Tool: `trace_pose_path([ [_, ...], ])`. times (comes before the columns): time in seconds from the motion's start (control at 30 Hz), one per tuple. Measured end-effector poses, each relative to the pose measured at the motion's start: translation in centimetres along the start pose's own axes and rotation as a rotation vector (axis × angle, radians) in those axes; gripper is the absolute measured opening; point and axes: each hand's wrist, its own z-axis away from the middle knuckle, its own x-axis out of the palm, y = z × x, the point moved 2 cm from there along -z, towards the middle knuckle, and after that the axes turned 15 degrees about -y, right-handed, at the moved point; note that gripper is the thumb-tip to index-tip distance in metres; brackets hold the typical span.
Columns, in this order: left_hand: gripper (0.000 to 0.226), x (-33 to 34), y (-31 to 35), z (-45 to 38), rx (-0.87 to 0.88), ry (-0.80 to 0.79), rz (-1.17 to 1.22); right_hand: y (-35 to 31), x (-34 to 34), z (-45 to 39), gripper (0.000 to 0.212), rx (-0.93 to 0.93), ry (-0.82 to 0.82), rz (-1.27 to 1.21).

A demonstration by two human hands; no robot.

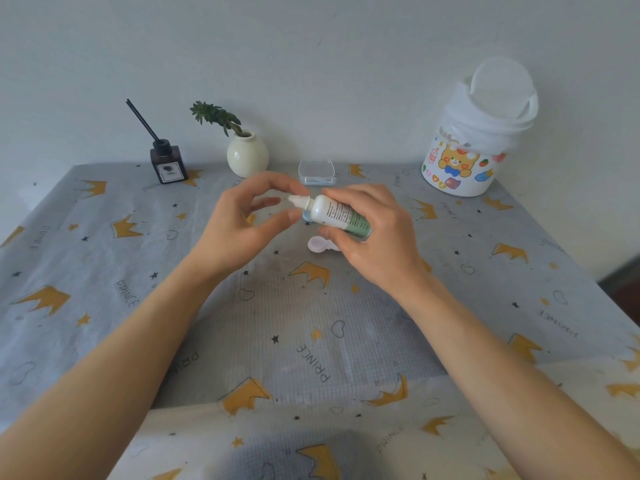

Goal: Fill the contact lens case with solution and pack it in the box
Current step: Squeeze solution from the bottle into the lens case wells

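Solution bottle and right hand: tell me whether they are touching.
Touching. The head view shows the right hand wrapped around the solution bottle, fingers above and thumb below its body, holding it tilted above the tablecloth.

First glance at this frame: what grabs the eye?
The two hands at centre: the right hand grips a white-and-green solution bottle tilted with its nozzle toward the left hand, whose fingers curl open at the tip. Next, the sticker-covered bin far right, and the crown-print tablecloth.
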Motion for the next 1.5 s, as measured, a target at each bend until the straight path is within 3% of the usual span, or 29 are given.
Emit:
trace_pose_path([
  [0.2, 0.020, 0.4, -0.1, -0.1, -0.098, 0.048, 0.059, 0.0, 0.1, -0.1, 0.046, -0.011, -0.002, 0.002],
  [0.33, 0.013, 0.3, 0.0, 0.0, -0.053, 0.017, 0.000, 0.1, 0.2, -0.1, 0.045, -0.014, 0.010, 0.011],
  [0.43, 0.021, 0.1, 0.4, 0.0, -0.027, 0.009, -0.036, 0.3, 0.2, -0.1, 0.046, -0.006, 0.015, 0.005],
  [0.6, 0.023, 0.3, 0.1, 0.0, -0.137, 0.077, -0.084, 0.1, 0.3, -0.1, 0.045, -0.020, 0.004, 0.005],
  [0.83, 0.013, 0.2, 0.2, 0.0, -0.013, 0.032, -0.127, 0.2, 0.1, -0.1, 0.045, -0.014, 0.017, 0.000],
  [1.07, 0.020, 0.7, -0.1, 0.0, -0.137, 0.046, -0.108, -0.4, 0.0, -0.1, 0.041, -0.082, 0.041, 0.100],
  [1.23, 0.015, 0.9, -0.4, -0.1, -0.088, 0.045, -0.150, -0.6, 0.1, 0.0, 0.042, -0.100, 0.043, 0.183],
  [1.5, 0.014, 1.5, -0.2, -0.1, 0.070, 0.097, -0.294, -0.6, 0.5, 0.0, 0.049, 0.029, 0.013, 0.011],
])
